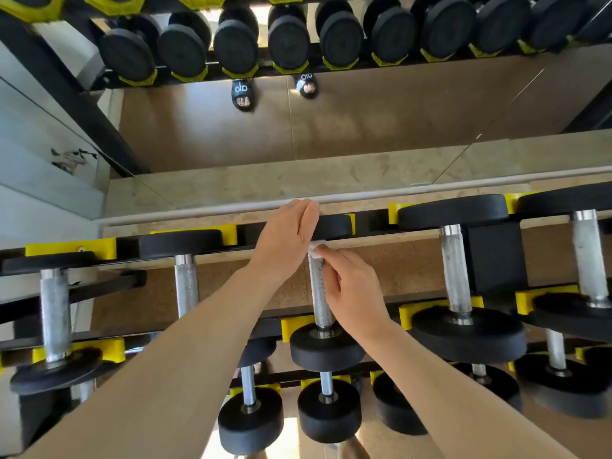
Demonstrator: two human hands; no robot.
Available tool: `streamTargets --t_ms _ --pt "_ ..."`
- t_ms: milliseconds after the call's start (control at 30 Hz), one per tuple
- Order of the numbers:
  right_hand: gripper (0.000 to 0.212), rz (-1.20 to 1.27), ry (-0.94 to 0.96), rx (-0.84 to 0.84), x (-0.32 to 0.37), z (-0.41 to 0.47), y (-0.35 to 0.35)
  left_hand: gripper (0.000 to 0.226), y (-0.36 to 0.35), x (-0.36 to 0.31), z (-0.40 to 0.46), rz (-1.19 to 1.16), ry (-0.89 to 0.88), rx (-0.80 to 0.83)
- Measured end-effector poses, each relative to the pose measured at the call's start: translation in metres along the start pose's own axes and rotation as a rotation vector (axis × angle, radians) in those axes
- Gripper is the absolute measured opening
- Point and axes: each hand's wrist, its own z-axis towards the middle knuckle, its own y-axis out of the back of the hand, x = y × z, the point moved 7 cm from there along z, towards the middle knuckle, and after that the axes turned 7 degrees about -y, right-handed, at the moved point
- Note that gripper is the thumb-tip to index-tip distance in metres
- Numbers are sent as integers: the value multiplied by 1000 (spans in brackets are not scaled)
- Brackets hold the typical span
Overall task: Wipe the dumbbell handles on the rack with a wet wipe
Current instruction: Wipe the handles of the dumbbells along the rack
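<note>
Top tier of the rack (427, 298), looking straight down. Right hand (354, 289) pinches a folded wet wipe (317, 249) against the far end of the middle dumbbell handle (318, 293), just short of the far weight head. Fingers curl round the bar from 3 o'clock. Left hand (287, 241) lies flat, fingers straight, resting on that far weight head (334, 225) at 12 o'clock, apparently steadying the dumbbell. It holds nothing.

Step in hand looks like wiping this bar lengthwise. To do it well: wrap the wipe fully round the knurled steel, keep firm pressure, drag toward 6 o'clock to the near collar, then twist to catch the underside. Keep the left palm pressing so the dumbbell doesn't roll in its yellow cradle (299, 326).

Other handles sit at 9 o'clock (186, 284) and 3 o'clock (455, 268), with more on the lower tier at 6 o'clock. Can't tell which are already wiped. A mirror (364, 127) at 12 o'clock reflects the rack.
</note>
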Motion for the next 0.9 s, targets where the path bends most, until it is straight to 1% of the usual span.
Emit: streamTargets --t_ms 133,200,267,333,400,467,533,600,633,667,733,800,867,900 --pt "26 162 -206 -118 -4 -7 4 42 0 2 0 7 0 -8" --pt "25 311 -420 -136 -15 -6 3 43 0 4 0 18 -5 -19" --pt "22 521 -701 -48 -29 -4 -10 44 -1 5 0 22 -6 -22" --pt "21 701 -909 46 -35 0 -21 43 -2 5 0 28 -3 -27" --pt "23 770 -1026 95 -36 4 -24 42 -1 5 -1 12 -3 -37" --pt "21 781 -1101 149 -37 7 -24 42 1 4 -2 -7 -8 -39" --pt "20 889 -1151 245 -39 10 -29 42 2 1 -2 -16 -14 -35" --pt "18 1031 -1139 309 -38 15 -33 42 2 0 -2 -14 -22 -33" --pt "18 1040 -1138 309 -38 15 -33 42 2 -1 -2 -11 -21 -33" --pt "20 984 -1125 283 -38 13 -32 42 2 0 -2 -8 -18 -34" --pt "24 741 -1003 174 -32 10 -24 42 2 2 -2 -1 -9 -38" --pt "23 461 -772 59 -17 4 -15 42 1 4 -1 4 1 -38" --pt "24 199 -527 19 4 -4 -9 42 0 4 -1 6 12 -33" --pt "27 51 -396 29 13 -7 -9 42 0 5 -1 3 21 -29"
